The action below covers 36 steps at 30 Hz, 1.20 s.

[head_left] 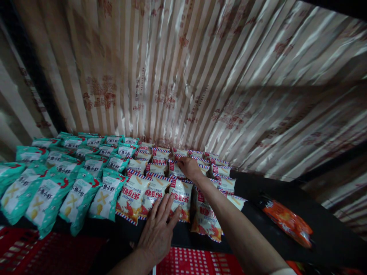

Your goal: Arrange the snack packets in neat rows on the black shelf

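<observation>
My left hand (159, 225) lies with its fingers stretched out against the front row of white, red and orange snack bags. Its fingertips touch the lower parts of a snack bag (153, 189) and of the snack bag (180, 194) to its right. Farther back, my right hand (189, 168) has its fingers curled and pinched at the top of a snack bag (174, 169) in a middle row. My right forearm passes over the bags on the right and hides part of them. The white bags stand upright in close rows with striped edges.
Rows of teal snack bags (93, 166) stand to the left. An orange snack bag (286, 219) lies on the black shelf (255, 229) at right. Red plastic baskets (186, 261) sit below the front edge. A striped, printed sheet (172, 76) rises behind the rows.
</observation>
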Tool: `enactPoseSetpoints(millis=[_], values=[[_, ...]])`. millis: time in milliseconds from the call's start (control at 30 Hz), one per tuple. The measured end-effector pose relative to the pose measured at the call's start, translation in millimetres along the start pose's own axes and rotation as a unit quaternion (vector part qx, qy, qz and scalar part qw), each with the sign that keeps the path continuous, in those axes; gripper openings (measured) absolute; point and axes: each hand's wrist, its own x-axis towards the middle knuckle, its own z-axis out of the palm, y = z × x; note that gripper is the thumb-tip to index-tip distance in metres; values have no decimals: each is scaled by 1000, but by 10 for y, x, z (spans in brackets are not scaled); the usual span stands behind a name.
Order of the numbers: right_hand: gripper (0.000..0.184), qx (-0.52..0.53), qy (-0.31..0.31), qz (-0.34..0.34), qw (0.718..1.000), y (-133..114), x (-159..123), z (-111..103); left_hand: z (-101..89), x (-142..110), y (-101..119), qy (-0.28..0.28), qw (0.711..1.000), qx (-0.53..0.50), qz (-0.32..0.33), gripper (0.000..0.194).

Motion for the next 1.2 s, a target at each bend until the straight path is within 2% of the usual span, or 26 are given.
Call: enactPoseSetpoints(millis=[300,633,767,967,1200], values=[[22,21,-14,-16,1000,-63,45,28,12,0,-18,9,1000,11,15,64],[28,-44,11,43,998,224,226,-67,13,7,9,14,999,28,-4,64],[30,-63,-19,29,997,252,358,2,34,22,2,35,998,42,13,64],[30,-69,-65,30,995,324,588,101,54,41,4,26,998,58,9,60],[27,-59,-75,33,995,343,748,147,77,64,-35,47,997,54,22,56]])
